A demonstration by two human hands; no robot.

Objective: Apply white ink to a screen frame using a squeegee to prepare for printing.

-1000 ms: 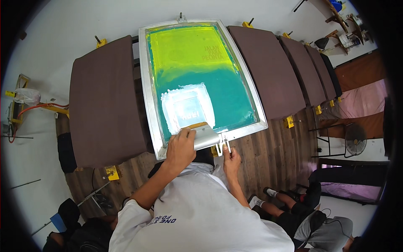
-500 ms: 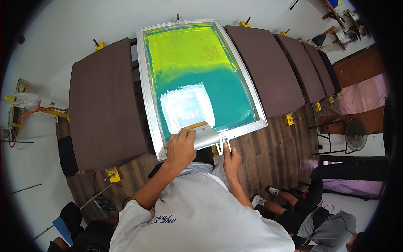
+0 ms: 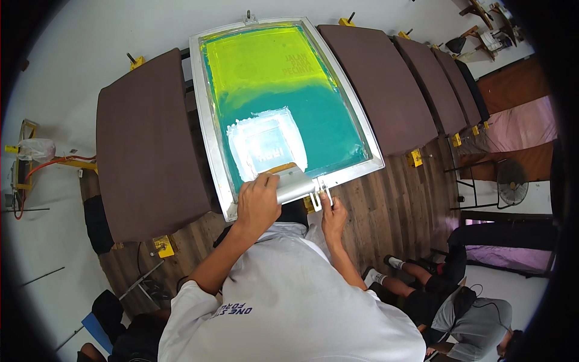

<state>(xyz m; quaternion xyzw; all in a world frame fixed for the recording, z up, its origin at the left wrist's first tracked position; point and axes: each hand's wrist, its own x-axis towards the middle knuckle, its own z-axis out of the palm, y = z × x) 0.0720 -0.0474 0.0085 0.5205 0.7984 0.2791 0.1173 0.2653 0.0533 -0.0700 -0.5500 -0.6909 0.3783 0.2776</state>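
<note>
A silk-screen frame (image 3: 362, 134) with a pale metal rim lies in front of me, its mesh (image 3: 325, 130) teal in the near part and yellow-green in the far part. White ink (image 3: 238, 145) surrounds a lettered patch on the near left of the mesh. My left hand (image 3: 259, 202) is closed around a squeegee (image 3: 295, 184) with a grey metal handle and an amber blade, tilted at the frame's near edge. My right hand (image 3: 333, 217) pinches a pale slotted bracket (image 3: 323, 196) on that edge. Its fingertips are partly hidden.
Brown padded boards stand on both sides, one at left (image 3: 145, 151) and several at right (image 3: 380, 90), with yellow clamps (image 3: 415, 158) at their ends. A fan (image 3: 512, 183) stands at right. One person (image 3: 476, 317) is at the lower right, another at the lower left.
The whole view has shifted slightly, so the frame and boards appear a little higher. Both hands keep their grips, with the squeegee still at the frame's near edge.
</note>
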